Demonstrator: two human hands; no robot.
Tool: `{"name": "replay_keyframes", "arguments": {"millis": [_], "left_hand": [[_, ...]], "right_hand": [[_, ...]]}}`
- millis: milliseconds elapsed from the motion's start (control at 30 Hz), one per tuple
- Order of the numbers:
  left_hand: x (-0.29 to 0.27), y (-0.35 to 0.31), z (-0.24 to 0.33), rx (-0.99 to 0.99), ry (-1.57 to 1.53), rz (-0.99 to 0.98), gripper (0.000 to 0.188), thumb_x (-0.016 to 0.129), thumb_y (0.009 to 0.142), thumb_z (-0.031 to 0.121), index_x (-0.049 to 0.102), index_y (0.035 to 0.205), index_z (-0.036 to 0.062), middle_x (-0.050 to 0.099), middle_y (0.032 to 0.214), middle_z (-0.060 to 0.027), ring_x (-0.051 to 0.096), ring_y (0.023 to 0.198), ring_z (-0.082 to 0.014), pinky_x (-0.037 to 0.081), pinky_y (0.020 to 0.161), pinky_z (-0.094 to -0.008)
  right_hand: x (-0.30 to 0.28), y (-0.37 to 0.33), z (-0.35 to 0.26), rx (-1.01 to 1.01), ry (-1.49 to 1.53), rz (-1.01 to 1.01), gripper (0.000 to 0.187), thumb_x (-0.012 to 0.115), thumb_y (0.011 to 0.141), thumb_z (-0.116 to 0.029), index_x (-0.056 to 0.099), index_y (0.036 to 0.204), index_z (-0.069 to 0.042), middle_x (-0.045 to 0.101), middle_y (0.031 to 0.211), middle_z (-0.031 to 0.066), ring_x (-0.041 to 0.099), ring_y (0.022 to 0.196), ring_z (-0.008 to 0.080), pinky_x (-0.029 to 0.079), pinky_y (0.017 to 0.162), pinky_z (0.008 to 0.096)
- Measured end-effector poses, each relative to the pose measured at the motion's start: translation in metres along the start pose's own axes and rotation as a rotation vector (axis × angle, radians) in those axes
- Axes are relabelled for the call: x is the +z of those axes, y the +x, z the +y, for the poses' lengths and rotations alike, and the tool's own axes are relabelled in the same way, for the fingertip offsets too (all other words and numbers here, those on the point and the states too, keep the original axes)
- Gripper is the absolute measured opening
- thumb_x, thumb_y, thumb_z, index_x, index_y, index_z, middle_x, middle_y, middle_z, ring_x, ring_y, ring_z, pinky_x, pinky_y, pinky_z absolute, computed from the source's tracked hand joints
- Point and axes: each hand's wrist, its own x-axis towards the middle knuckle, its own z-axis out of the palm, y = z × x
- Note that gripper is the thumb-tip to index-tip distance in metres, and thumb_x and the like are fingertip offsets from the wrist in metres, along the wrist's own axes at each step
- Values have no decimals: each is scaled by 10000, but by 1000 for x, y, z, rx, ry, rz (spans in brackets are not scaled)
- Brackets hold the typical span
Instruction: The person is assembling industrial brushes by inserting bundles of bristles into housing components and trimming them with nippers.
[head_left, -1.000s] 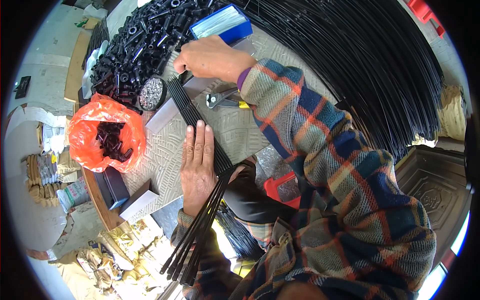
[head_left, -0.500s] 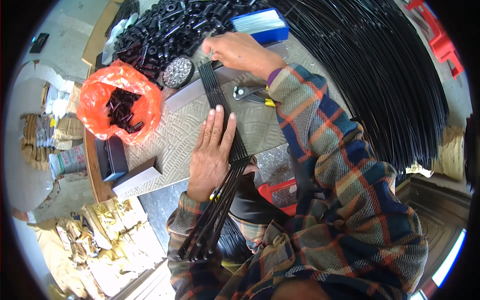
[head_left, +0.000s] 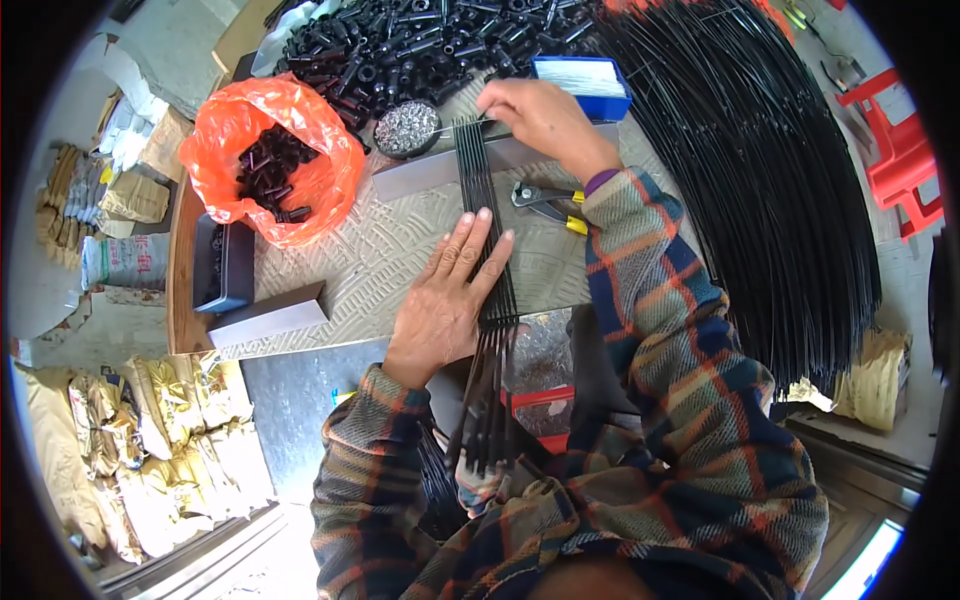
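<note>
A flat row of thin black rods crosses the table toward me, their near ends hanging over the edge by my lap. My left hand lies flat on them, fingers stretched out. At their far ends my right hand is closed in a pinch on a thin silvery rod that lies across the tips. The rods rest over a grey metal angle bar. Cutting pliers with yellow-tipped handles lie right of them. A round black dish of small silvery pieces stands just left of the tips.
Black tubular parts are heaped at the back, beside a blue box of pale thin strips. An orange bag holds more dark tubes. A grey bin and another angle bar sit front left. Long black rods fill the right.
The view has shifted, so the table sits further right. My right hand stays at the rod tips, where a thin silvery rod now shows. My left hand remains flat on the rods.
</note>
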Motion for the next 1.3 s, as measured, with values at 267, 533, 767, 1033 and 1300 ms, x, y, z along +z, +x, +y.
{"name": "replay_keyframes", "arguments": {"millis": [267, 533, 767, 1033, 1300], "left_hand": [[4, 1, -1, 0, 65, -1, 837, 592, 695, 439, 267, 1364, 55, 245, 1432, -85, 213, 1329, -256, 189, 1071, -392], [5, -19, 17, 33, -57, 10, 954, 603, 654, 587, 292, 1340, 1, 278, 1404, -149, 225, 1318, -316, 211, 1059, -423], [3, -21, 18, -1, -59, -37, 967, 650, 634, 549, 298, 1323, -31, 268, 1397, -191, 219, 1311, -355, 198, 1065, -441], [12, -12, 22, -6, -103, 42, 983, 742, 566, 503, 363, 1283, -52, 349, 1348, -211, 291, 1279, -364, 267, 1037, -438], [8, -14, 21, -30, -82, 12, 1000, 769, 548, 476, 353, 1294, -45, 335, 1360, -210, 285, 1282, -370, 246, 1044, -452]], "right_hand": [[-77, 18, 42, 411, -549, -228, 97, 584, 766, -239, 634, 803, -164, 634, 867, 82, 613, 817, 288, 488, 667, 400], [-75, 8, 45, 158, -564, -61, 74, 519, 768, -134, 585, 800, -134, 605, 815, 93, 605, 802, 302, 479, 665, 416], [-22, 7, -3, 6, -34, -20, 81, 535, 795, -164, 585, 849, -131, 610, 799, 46, 597, 770, 261, 460, 629, 376], [-23, -9, -5, 123, -29, -257, 80, 566, 771, -127, 639, 798, -148, 638, 798, 31, 605, 765, 250, 453, 628, 368], [-26, -5, -10, 139, -59, -279, 85, 591, 746, -137, 662, 786, -164, 635, 743, 34, 609, 751, 256, 449, 626, 381]]}}
